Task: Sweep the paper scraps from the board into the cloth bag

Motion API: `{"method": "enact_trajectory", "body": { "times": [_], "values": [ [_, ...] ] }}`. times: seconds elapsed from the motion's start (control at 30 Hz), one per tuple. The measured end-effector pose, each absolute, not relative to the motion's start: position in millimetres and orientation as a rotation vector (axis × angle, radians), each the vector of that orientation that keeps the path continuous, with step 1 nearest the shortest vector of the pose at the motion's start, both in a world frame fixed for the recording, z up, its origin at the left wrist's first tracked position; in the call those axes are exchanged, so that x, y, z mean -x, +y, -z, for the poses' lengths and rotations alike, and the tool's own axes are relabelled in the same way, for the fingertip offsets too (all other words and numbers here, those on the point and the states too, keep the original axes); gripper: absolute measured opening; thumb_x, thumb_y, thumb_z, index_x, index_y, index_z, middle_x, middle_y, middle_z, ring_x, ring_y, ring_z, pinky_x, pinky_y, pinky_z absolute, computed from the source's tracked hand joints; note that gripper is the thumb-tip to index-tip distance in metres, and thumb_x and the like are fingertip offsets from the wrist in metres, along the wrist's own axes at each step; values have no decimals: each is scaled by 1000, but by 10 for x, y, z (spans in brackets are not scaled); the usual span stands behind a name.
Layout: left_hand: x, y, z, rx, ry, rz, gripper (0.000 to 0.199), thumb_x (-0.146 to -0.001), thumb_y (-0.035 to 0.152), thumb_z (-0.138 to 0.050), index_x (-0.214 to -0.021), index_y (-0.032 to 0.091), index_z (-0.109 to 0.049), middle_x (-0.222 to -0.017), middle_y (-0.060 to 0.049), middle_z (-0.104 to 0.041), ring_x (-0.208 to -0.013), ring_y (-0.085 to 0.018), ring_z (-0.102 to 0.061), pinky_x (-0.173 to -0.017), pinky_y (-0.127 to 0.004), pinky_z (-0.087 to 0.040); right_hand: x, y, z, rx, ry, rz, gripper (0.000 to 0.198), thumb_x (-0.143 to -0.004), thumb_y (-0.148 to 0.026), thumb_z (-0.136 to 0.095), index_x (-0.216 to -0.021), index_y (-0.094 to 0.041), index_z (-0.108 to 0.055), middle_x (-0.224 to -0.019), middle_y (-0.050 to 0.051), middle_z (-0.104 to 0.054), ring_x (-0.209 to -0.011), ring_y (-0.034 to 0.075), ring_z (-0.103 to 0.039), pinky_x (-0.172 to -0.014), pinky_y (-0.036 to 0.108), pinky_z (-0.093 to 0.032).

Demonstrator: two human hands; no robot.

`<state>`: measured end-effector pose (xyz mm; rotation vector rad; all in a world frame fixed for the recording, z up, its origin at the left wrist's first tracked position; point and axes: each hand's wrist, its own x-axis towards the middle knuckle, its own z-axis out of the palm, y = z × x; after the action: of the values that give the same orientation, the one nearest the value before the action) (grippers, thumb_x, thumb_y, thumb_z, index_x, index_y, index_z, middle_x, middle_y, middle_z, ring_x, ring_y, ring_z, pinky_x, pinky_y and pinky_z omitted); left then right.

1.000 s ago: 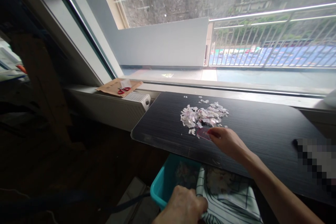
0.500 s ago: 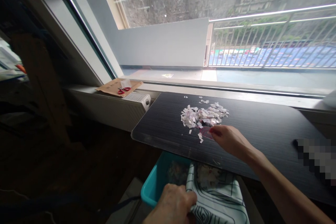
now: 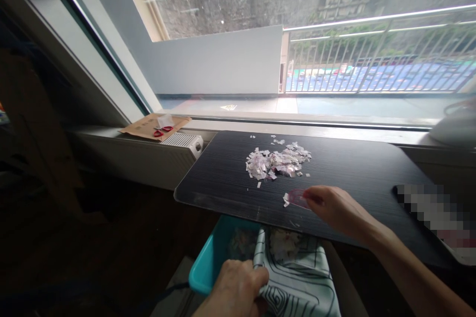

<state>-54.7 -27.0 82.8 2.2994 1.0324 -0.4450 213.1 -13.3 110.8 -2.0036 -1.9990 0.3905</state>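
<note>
My right hand [image 3: 327, 203] is closed on a thin, pink see-through plastic piece [image 3: 297, 199], rounded like a protractor. It is held low over the black table [image 3: 357, 168], with a few paper scraps [image 3: 286, 200] at its left edge. Beyond it, a heap of white paper scraps [image 3: 277, 161] lies on the tabletop. Down in front of the table, my left hand [image 3: 238, 285] grips the edge of a pale green cloth bag [image 3: 301, 287] with black line patterns. Scraps [image 3: 284, 243] show inside the bag's opening.
A turquoise bin [image 3: 204, 267] with scraps inside stands below the table edge, left of the bag. Red-handled scissors [image 3: 162, 132] rest on a brown envelope [image 3: 136, 128] on the sill. At the table's right lies a pixelated, dark-edged object [image 3: 420, 208]. A large window stands behind.
My right hand has drawn the pink plastic piece away from the heap, toward the table's front edge, with a few scraps beside it. The left hand keeps hold of the bag. The view has shifted slightly.
</note>
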Motion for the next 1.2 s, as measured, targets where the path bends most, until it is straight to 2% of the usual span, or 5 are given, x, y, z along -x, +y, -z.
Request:
{"method": "enact_trajectory", "body": {
  "times": [0.37,0.63,0.83,1.03,1.2],
  "values": [
    [533,-300,-824,-2325,1028,452,18,-77,23,-62,-94,25,-66,-97,-5,-69,-89,-27,-63,-80,-34,-45,-2156,-24,-1106,1991,-1954,-434,26,-87,-26,-48,-75,-20,-70,-65,2,-66,-60,14,-55,-55,25,-30],
    [515,-291,-794,-2316,1025,447,18,-76,22,-64,-93,25,-66,-98,-4,-69,-90,-27,-63,-80,-33,-45,-2221,-134,-1139,2135,-1981,-402,26,-85,-24,-47,-65,-21,-63,-60,1,-61,-55,13,-50,-52,25,-26],
    [497,-286,-810,-2309,993,437,17,-75,22,-64,-91,24,-66,-95,-4,-69,-87,-27,-64,-75,-32,-46,-2180,-121,-1149,2102,-1978,-474,25,-86,-24,-46,-70,-20,-65,-63,1,-62,-58,14,-52,-54,25,-28],
    [462,-283,-840,-2295,1017,470,21,-75,21,-62,-95,25,-67,-99,-6,-68,-92,-28,-63,-81,-37,-45,-2234,-197,-1179,2117,-1994,-447,26,-85,-22,-46,-65,-21,-62,-60,0,-60,-56,13,-49,-54,25,-28],
    [430,-282,-834,-2298,991,491,20,-75,22,-62,-94,23,-67,-98,-6,-68,-91,-30,-64,-80,-38,-46,-2183,-186,-1139,2041,-1968,-472,25,-87,-24,-46,-73,-20,-67,-66,2,-64,-61,14,-55,-56,25,-31]
  ]
}}
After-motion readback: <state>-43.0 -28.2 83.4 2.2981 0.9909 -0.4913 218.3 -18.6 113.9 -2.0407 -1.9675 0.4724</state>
